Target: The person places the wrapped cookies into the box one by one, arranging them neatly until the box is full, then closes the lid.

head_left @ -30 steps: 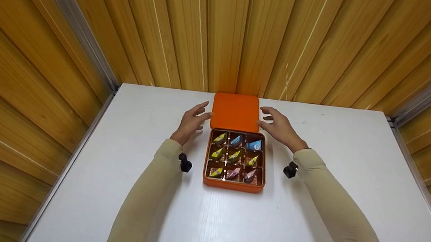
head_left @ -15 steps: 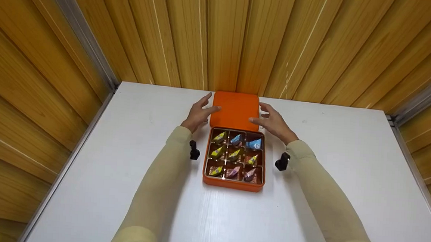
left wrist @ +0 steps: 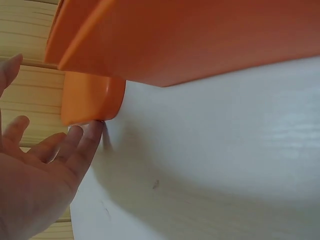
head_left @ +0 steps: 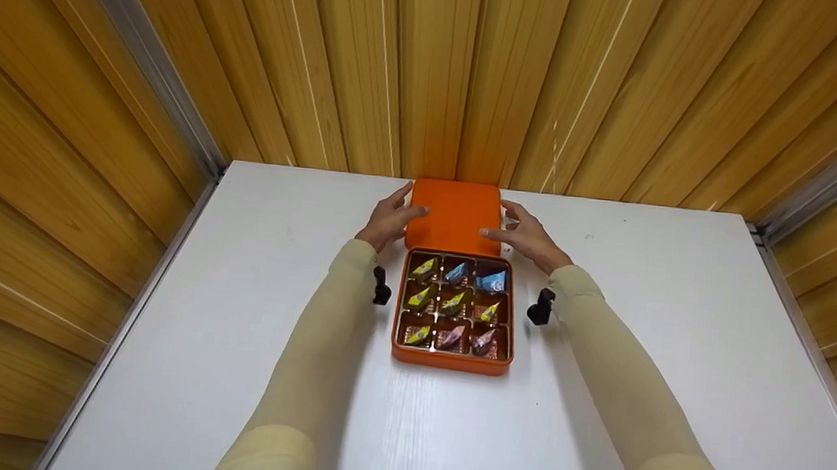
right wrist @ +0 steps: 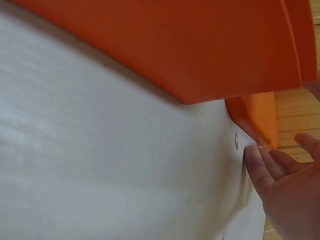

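Observation:
An orange box [head_left: 450, 363] holds a brown tray of compartments with wrapped, pointed sweets: yellow-green [head_left: 420, 299], blue [head_left: 492, 280] and pinkish [head_left: 454, 337]. Its orange lid [head_left: 454, 219] lies flat directly behind it. At the lid's left side is my left hand [head_left: 388, 222], thumb over the top and fingertips touching the side in the left wrist view. My right hand [head_left: 531, 238] flanks the right side likewise, its fingertips [right wrist: 254, 152] low by the lid's edge. Neither hand's fingers are curled round the lid.
The white table [head_left: 600, 348] bears both box and lid. A wood-patterned wall [head_left: 464, 78] rises just behind the lid, and a panelled wall [head_left: 45, 168] stands on the left. Black wrist cameras [head_left: 381, 287] hang close to the box's sides.
Both hands have moved inward to the lid, and their thumbs have come over its top. In the last half second they have hardly moved. Box and lid stay in place.

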